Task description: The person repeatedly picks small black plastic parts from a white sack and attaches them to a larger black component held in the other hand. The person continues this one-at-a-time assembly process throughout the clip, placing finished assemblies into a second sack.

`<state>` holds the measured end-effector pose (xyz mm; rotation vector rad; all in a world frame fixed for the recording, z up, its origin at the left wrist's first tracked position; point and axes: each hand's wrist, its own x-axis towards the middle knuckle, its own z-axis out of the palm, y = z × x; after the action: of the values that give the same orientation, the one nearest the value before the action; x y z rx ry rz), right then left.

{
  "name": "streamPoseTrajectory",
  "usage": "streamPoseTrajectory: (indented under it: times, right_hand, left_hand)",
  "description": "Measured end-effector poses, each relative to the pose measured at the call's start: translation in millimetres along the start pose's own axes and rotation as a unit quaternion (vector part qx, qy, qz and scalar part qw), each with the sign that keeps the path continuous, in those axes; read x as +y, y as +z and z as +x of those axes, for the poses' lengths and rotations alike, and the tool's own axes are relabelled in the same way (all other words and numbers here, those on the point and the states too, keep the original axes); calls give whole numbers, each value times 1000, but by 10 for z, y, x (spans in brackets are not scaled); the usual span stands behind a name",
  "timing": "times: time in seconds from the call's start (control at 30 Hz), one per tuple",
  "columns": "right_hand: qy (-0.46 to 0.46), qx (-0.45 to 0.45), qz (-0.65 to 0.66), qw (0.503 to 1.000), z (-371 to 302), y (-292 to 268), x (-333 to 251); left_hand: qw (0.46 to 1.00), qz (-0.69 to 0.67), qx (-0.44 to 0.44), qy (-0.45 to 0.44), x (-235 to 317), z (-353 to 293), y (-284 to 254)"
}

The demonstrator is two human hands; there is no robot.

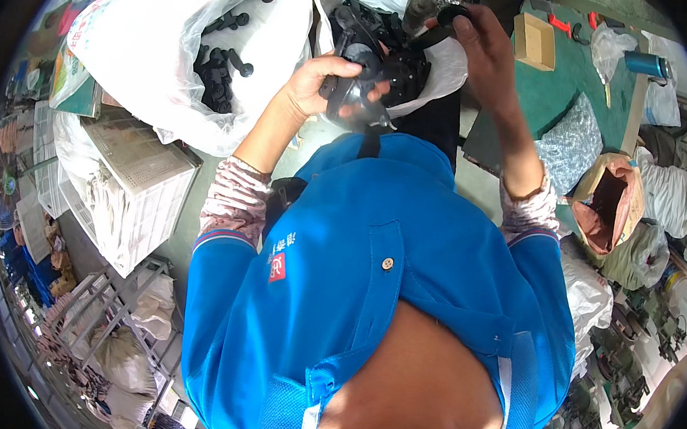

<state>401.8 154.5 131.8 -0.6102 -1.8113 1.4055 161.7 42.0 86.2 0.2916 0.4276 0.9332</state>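
Note:
My left hand [322, 82] is closed, its thumb pressing a see-through plastic piece [360, 109], perhaps a small bag; some fingertips show through or beside it. Dark round shapes lie right at the thumb, and I cannot make out whether they are held too. My right hand [489, 55], raised at the right, grips a black part with a round end [454, 14] between thumb and fingers. Below and between both hands sits a white bag [445, 71] filled with black plastic parts [381, 25]. A clear container [424, 5] with small dark pieces stands at its far side.
A large white plastic bag [143, 41] with more black parts [216, 75] stands on the left, above a white crate [147, 199]. On the green table [487, 137] at right are a cardboard box [534, 42], a blue cylinder [647, 64] and a bubble-wrap bundle [572, 144]. An open paper bag [631, 201] stands beyond.

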Motion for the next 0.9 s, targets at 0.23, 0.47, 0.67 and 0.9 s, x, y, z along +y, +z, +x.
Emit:
streamPoseTrajectory:
  times: [0.23, 0.47, 0.67, 0.9]
  right_hand:
    - [38, -230, 87, 968, 173, 15, 8]
    - [85, -188, 51, 977, 127, 68, 37]
    - [126, 68, 77, 987, 207, -53, 15]
    - [189, 79, -7, 979, 624, -241, -224]
  left_hand:
    - [974, -44, -186, -125, -126, 152, 254]
    - [984, 1, -133, -121, -160, 184, 247]
    - [996, 60, -26, 63, -182, 128, 113]
    - [986, 59, 48, 148, -49, 142, 105]
